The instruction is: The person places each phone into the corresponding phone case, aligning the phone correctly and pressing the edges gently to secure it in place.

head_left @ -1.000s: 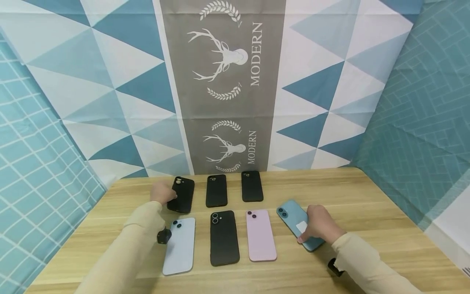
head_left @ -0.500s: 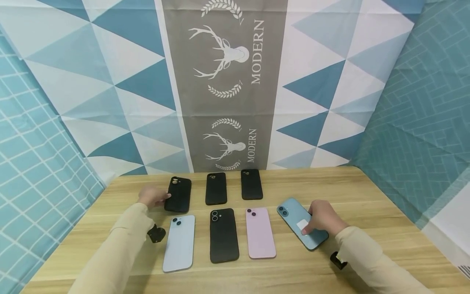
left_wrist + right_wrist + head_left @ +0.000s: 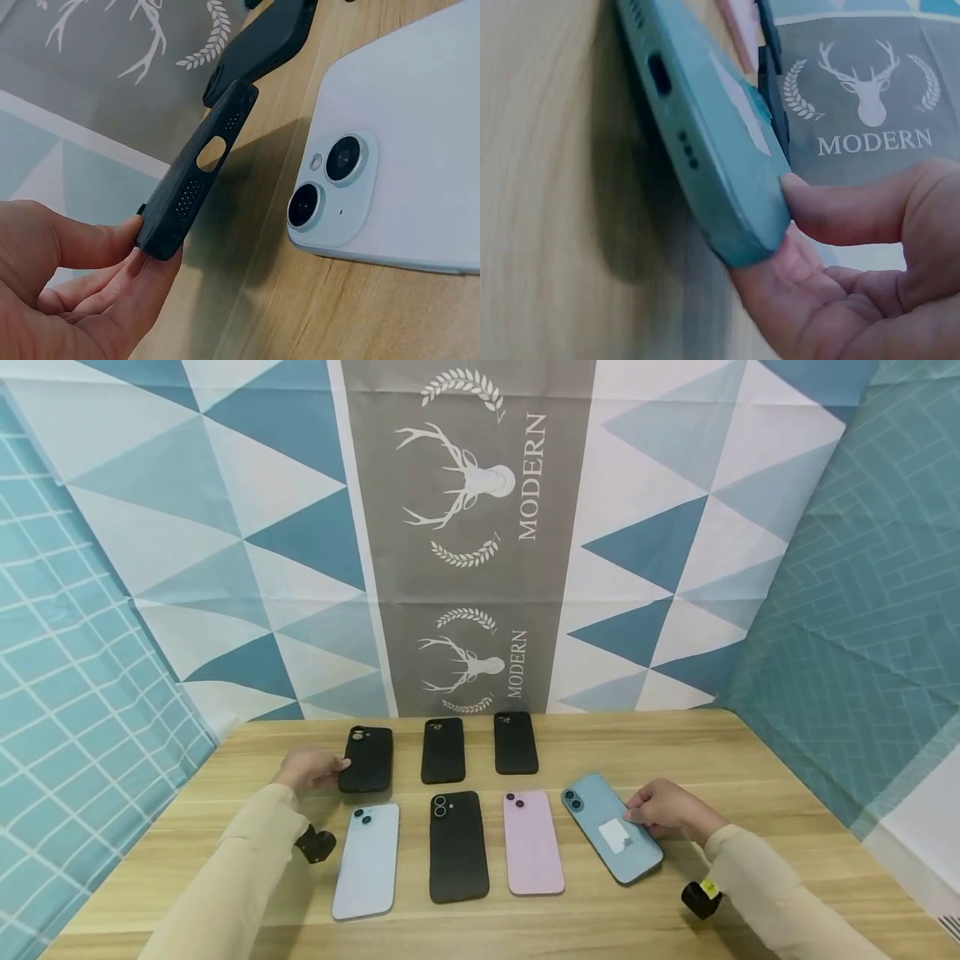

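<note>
Light wooden table [image 3: 750, 760] before a blue-and-white triangle-patterned backdrop [image 3: 225, 527] with grey deer-print "MODERN" banner [image 3: 468, 527].

You can read "MODERN" twice on the grey banner [image 3: 468, 539] at the far wall, beside each stag emblem.

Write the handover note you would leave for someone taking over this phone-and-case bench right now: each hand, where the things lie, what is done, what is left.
Left hand: pinches the lower corner of the left black case, lifting that end off the table.
Right hand: grips the right edge of the teal phone, tilting it up; a white sticker is on its back.
Back row: two more black cases lying flat.
Front row: light blue phone, black-backed phone, pink phone, all camera side up.
Done: one case and one phone in hand.
Left: no case is fitted on the phone in hand yet; probably bring the two held things together.
</note>
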Tool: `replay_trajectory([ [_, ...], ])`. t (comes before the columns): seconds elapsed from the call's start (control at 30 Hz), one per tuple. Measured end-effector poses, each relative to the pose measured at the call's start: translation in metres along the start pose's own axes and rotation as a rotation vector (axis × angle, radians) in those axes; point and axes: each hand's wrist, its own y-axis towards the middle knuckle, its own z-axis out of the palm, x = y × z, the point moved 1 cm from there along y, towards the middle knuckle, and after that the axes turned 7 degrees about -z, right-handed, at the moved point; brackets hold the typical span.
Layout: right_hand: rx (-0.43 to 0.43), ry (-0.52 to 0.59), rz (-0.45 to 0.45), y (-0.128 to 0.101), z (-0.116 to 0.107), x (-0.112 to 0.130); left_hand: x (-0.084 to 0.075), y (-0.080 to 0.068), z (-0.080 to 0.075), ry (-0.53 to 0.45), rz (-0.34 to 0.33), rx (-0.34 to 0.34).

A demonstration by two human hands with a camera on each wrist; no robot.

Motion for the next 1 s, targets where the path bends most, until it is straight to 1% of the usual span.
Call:
replay_trajectory([
  [0.07, 0.006, 0.065, 0.005, 0.001, 0.0, -0.002, 0.0, -0.002, -0.001, -0.026, 0.012, 0.03],
  [0.2, -0.014, 0.173, -0.004, 0.003, -0.001, -0.002, 0.0, -0.005, -0.002, -0.065, 0.034, 0.09],
  [0.3, -0.02, 0.269, -0.017, 0.003, -0.002, -0.001, -0.001, -0.009, 0.0, -0.051, 0.042, 0.113],
  [0.4, -0.018, 0.376, -0.022, 0.002, 0.0, -0.001, -0.006, -0.016, 0.006, -0.041, 0.052, 0.134],
  [0.47, -0.02, 0.449, -0.022, 0.001, 0.003, 0.0, -0.008, -0.02, 0.013, -0.044, 0.06, 0.141],
  [0.53, -0.018, 0.498, -0.026, 0.0, 0.007, 0.003, -0.012, -0.024, 0.021, -0.067, 0.068, 0.144],
  [0.63, -0.015, 0.552, -0.043, -0.002, 0.014, 0.009, -0.016, -0.034, 0.035, -0.104, 0.085, 0.142],
  [0.77, 0.003, 0.61, -0.082, -0.004, 0.023, 0.02, -0.023, -0.049, 0.051, -0.126, 0.114, 0.148],
  [0.9, 0.008, 0.665, -0.101, -0.006, 0.034, 0.034, -0.029, -0.065, 0.065, -0.107, 0.141, 0.174],
  [1.0, 0.016, 0.713, -0.097, -0.007, 0.042, 0.044, -0.034, -0.076, 0.076, -0.088, 0.169, 0.207],
])
